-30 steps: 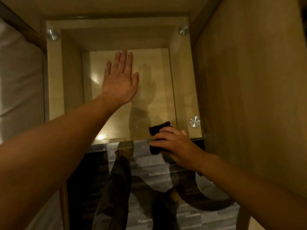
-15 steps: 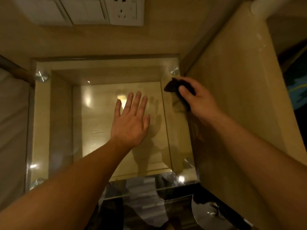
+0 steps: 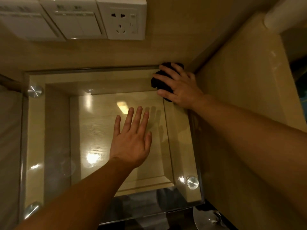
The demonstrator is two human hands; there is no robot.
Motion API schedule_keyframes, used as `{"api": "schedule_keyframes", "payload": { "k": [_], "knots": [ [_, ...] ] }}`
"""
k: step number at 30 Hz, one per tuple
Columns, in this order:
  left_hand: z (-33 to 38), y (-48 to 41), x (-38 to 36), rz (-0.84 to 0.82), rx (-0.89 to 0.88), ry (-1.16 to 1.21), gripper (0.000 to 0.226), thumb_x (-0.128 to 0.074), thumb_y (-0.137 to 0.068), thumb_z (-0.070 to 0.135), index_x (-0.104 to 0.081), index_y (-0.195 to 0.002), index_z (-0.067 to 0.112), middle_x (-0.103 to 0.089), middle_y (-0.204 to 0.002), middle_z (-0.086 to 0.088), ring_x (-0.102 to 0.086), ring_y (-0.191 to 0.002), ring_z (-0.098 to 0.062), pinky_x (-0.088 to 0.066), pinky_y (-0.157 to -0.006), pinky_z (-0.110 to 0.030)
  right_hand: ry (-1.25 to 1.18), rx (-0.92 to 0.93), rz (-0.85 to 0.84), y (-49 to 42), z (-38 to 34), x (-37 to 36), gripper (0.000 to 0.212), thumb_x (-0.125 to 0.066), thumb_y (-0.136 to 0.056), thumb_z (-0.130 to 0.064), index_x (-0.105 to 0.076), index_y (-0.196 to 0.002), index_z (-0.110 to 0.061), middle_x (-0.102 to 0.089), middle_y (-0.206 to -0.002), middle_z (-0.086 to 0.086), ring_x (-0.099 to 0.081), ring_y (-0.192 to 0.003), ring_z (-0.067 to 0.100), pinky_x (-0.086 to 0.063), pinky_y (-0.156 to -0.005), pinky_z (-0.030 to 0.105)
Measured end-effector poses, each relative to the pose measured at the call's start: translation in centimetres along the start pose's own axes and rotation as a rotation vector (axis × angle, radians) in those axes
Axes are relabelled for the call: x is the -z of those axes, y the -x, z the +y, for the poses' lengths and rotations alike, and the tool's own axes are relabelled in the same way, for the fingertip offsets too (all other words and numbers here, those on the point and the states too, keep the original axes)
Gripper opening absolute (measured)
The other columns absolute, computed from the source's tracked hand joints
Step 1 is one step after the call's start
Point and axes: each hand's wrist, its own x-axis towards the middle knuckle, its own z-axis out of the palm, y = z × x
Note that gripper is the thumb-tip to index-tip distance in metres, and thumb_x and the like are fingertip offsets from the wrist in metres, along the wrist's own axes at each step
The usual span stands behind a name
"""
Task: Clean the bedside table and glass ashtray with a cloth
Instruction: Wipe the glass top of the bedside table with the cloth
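The bedside table [image 3: 35,130] has a clear glass top held by round metal studs over a pale wooden box. My left hand [image 3: 131,138] lies flat on the middle of the glass, fingers spread, holding nothing. My right hand [image 3: 177,85] presses a dark cloth [image 3: 159,83] onto the table's far right corner, against the wall. The cloth is mostly hidden under the fingers. No glass ashtray shows on the table top.
White switch plates [image 3: 49,19] and a power socket [image 3: 124,20] sit on the wall behind the table. A tall wooden panel [image 3: 240,80] closes the right side. Bedding [image 3: 8,138] lies at the left. A shiny round object [image 3: 209,218] sits low at the bottom right.
My right hand carried the cloth from the table's near edge along the right side to the far right corner. The view tilted up toward the wall. My left hand stayed flat on the glass.
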Motion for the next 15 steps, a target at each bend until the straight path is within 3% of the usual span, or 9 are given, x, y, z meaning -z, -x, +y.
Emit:
{"api": "schedule_keyframes", "payload": {
  "k": [15],
  "knots": [
    [0.1, 0.2, 0.2, 0.022, 0.002, -0.021, 0.065, -0.011, -0.109, 0.052, -0.005, -0.168, 0.025, -0.003, -0.178, -0.004, 0.004, -0.164, -0.024, -0.002, -0.130, -0.059, 0.018, -0.008, 0.013, 9.7, -2.8, -3.3, 0.063, -0.031, -0.097, -0.072, -0.029, -0.156, -0.049, -0.025, -0.170, -0.009, -0.014, -0.158, 0.026, -0.024, -0.115, 0.054]
  ]
}}
